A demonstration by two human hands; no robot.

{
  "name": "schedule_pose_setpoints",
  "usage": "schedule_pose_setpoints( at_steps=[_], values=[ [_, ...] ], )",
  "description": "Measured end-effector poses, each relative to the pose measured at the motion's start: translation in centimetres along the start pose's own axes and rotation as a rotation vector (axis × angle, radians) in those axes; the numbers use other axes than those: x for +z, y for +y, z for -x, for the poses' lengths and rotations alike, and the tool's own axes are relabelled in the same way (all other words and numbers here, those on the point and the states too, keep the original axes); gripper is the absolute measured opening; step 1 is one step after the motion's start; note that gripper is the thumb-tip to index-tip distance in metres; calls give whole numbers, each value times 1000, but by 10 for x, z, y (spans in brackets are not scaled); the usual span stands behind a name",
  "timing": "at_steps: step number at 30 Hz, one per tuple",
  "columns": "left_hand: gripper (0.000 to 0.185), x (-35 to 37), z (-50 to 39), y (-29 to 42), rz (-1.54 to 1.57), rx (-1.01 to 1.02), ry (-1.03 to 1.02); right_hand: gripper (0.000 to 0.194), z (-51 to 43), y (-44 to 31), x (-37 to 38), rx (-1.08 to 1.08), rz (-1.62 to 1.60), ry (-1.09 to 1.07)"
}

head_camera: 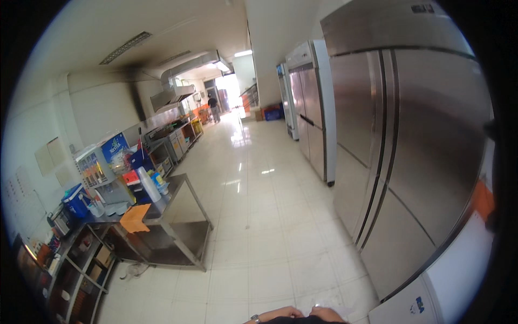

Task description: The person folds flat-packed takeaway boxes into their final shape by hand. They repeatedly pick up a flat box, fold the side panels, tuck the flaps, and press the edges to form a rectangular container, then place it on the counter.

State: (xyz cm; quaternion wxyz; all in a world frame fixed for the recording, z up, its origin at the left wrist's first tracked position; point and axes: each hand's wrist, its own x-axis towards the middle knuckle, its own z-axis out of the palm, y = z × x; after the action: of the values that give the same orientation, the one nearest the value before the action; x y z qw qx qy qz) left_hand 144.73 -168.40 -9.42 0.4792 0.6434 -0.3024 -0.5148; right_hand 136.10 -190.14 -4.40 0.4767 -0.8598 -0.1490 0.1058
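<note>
At the bottom edge of the view my left hand (286,312) and my right hand (323,313) are held close together in front of my body. A wristwatch (255,318) with a metal band sits on the left wrist. The fingers are mostly hidden, and whether they hold anything cannot be told. Below them lies a pale tiled floor (259,259). Nearest on the right is a white chest freezer (408,303), beside a tall stainless-steel refrigerator (429,133).
Left stands a stainless-steel worktable (178,186) with an orange cloth (135,218), stacked plastic cups (149,185) and a drink dispenser (95,168). A cat-like shape (135,270) lies beneath it. Farther off are another refrigerator (309,109), an exhaust hood (174,98) and a person (213,107).
</note>
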Motion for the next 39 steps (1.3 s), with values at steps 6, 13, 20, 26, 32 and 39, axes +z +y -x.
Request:
schedule_pose_setpoints(
  at_steps=[6, 13, 20, 26, 32, 39],
  values=[
    [27, -4, 15, -3, 98, 74, 52, 14, -11, -17, 7, -21, -40, -29],
    [27, 12, 36, -10, 297, 19, 90, 14, -23, -20, 14, -86, 0, -93],
    [26, 19, 58, -11, 256, -8, 131, 14, -31, -33, 17, -241, 107, -133],
    [25, 23, 79, -14, 230, -26, 185, 12, -48, -43, 32, -171, -9, -281],
    [25, 28, 102, -21, 219, -21, 248, 7, -63, -49, 49, -77, -138, -411],
    [24, 23, 130, -36, 168, -34, 255, 4, -82, -56, 89, -233, 176, -477]
  ],
)
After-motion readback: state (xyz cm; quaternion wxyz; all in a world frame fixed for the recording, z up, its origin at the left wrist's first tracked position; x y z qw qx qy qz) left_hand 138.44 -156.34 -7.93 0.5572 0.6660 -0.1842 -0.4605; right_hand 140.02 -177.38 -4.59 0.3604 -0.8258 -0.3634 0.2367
